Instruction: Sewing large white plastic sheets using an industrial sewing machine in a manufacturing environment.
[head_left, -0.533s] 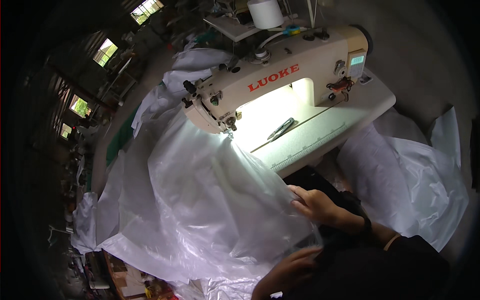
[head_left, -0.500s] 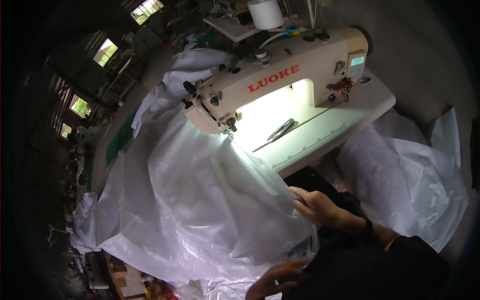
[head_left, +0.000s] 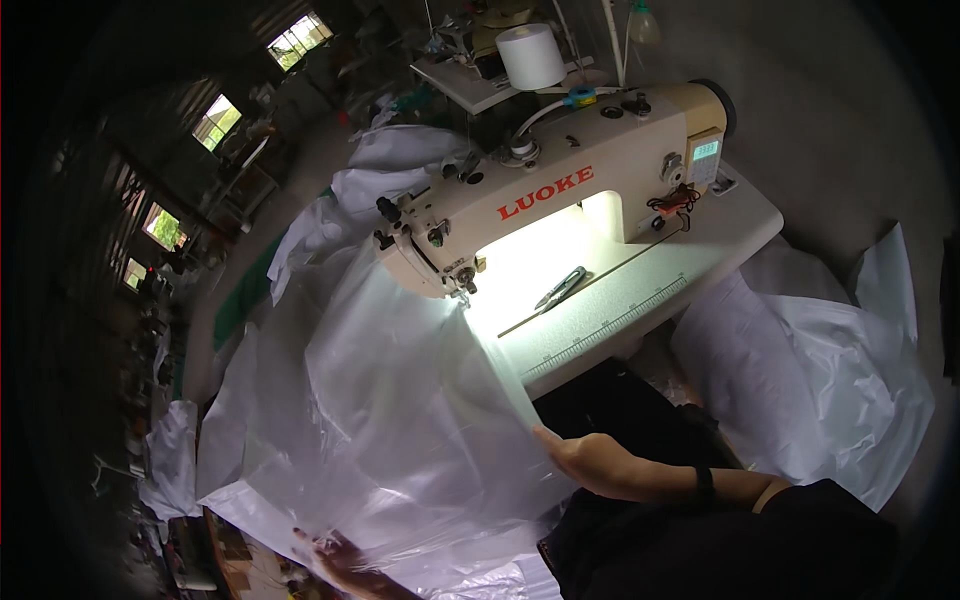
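A large translucent white plastic sheet [head_left: 400, 400] drapes from under the needle of a sewing machine [head_left: 560, 165] toward me. At the sheet's right edge, my right hand [head_left: 590, 462] is closed, pinching it between thumb and fingers just off the machine bed's front corner. My left hand [head_left: 345, 562] is at the sheet's lower left edge, its fingers blurred and partly covered by the film. Whether those fingers grip the sheet is unclear. Small thread snips [head_left: 562, 288] lie on the lit machine bed [head_left: 640, 290], away from both hands.
A white thread cone [head_left: 530, 56] stands behind the machine. More white sheeting [head_left: 810, 370] hangs at the right of the bed, and further folds [head_left: 400, 150] lie beyond the machine head. A wooden shelf or box [head_left: 225, 550] with small items is at the lower left.
My left hand has moved far left, from near my body to the sheet's lower left edge. My right hand has shifted left and down with the sheet's edge, whose right side is pulled straighter.
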